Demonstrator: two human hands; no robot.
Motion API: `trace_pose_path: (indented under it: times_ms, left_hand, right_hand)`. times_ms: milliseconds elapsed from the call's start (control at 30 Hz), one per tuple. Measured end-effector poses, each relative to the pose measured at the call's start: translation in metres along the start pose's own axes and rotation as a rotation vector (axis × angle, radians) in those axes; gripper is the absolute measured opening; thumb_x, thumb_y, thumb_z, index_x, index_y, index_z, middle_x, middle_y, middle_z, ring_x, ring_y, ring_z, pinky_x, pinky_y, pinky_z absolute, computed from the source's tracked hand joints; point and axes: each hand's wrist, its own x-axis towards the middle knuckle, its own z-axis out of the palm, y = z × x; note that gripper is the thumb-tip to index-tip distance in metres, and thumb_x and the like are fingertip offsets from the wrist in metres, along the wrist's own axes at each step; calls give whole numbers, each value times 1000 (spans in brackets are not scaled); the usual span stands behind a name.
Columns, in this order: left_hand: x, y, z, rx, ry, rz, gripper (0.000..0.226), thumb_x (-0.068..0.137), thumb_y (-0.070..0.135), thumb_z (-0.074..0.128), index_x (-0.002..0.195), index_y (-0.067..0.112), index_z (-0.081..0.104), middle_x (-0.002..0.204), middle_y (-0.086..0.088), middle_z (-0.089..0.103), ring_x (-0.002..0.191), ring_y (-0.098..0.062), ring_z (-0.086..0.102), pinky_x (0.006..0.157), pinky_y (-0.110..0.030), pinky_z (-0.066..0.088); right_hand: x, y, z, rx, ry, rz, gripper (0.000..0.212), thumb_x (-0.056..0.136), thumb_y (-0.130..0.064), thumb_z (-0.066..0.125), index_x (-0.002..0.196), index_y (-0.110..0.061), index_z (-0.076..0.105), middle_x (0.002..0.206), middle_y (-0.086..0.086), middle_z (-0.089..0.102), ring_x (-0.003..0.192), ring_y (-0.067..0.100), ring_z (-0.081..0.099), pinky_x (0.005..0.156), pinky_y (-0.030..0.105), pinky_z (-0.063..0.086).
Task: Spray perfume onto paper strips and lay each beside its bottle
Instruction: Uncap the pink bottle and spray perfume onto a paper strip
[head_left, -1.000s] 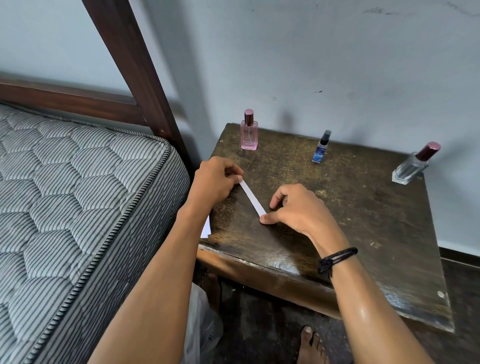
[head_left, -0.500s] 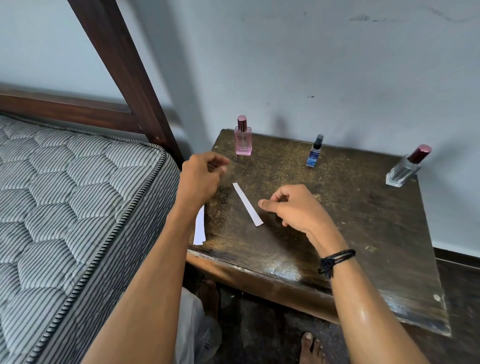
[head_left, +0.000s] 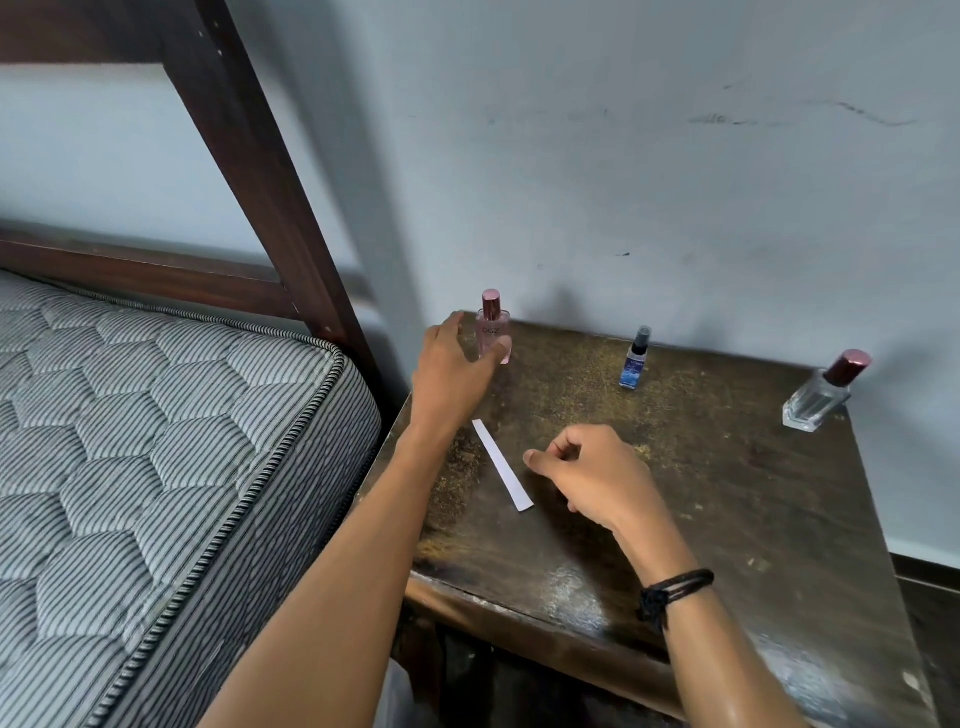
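The strip (head_left: 502, 465) is plain white. The pink bottle (head_left: 493, 332) has a shiny rose cap, the blue bottle (head_left: 635, 364) a black sprayer, and the clear bottle (head_left: 821, 397) a dark red cap. The table (head_left: 727, 493) is dark brown, mottled with yellowish specks (paler and scuffed near its front edge). The mattress (head_left: 156, 441) has grey-and-white stripes quilted in hexagons. The bed frame (head_left: 249, 156) is dark reddish brown. The wall (head_left: 623, 156) is pale blue-grey with dark scuffs. The wristband (head_left: 670, 592) is black.

White paper strip (head_left: 503, 465) flat on counter (head_left: 701, 467), diagonal, front left. Pink bottle (head_left: 493, 332) upright back left. Small blue spray bottle (head_left: 636, 361) mid-back. Clear bottle (head_left: 821, 397), dark red cap, back right.
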Motion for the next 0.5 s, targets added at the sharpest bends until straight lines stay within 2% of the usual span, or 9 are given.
trace_pose_path:
  times_ms: [67, 167, 267, 367, 500]
  left_hand:
    - [3, 3, 2, 23, 9, -23, 58, 87, 54, 68, 136, 26, 53, 134, 2, 57, 117, -17, 59, 101, -39, 44]
    - [6, 6, 5, 52, 37, -18, 58, 87, 53, 68, 135, 24, 53, 129, 5, 61, 105, -13, 61, 91, -35, 42]
    - [10, 6, 9, 53, 55, -13, 59, 88, 51, 67, 137, 22, 52, 129, 6, 62, 110, -15, 62, 90, -35, 44]
    - [11, 7, 11, 42, 45, -18, 52, 89, 48, 66, 133, 23, 53, 126, 8, 64, 110, -15, 62, 85, -33, 41]
    - [11, 7, 13, 8, 8, 0, 35, 93, 39, 65, 120, 23, 52, 115, 14, 64, 99, -12, 62, 82, -34, 43]
  right_hand:
    - [0, 1, 1, -6, 4, -1, 34, 86, -63, 68, 77, -30, 65, 79, -6, 72, 78, 22, 72, 82, 42, 59]
    - [1, 0, 1, -11, 12, -3, 34, 85, -64, 67, 77, -30, 65, 80, -6, 72, 80, 24, 73, 83, 42, 59]
    - [0, 0, 1, -14, 7, 3, 34, 85, -64, 67, 77, -30, 65, 81, -5, 73, 80, 24, 73, 84, 42, 58]
    - [0, -1, 1, -13, 6, 7, 34, 85, -64, 67, 78, -31, 65, 81, -6, 73, 79, 23, 73, 83, 42, 59]
    - [-1, -2, 0, -7, 2, 8, 33, 86, -63, 67, 78, -31, 65, 82, -7, 72, 80, 23, 73, 84, 42, 59]
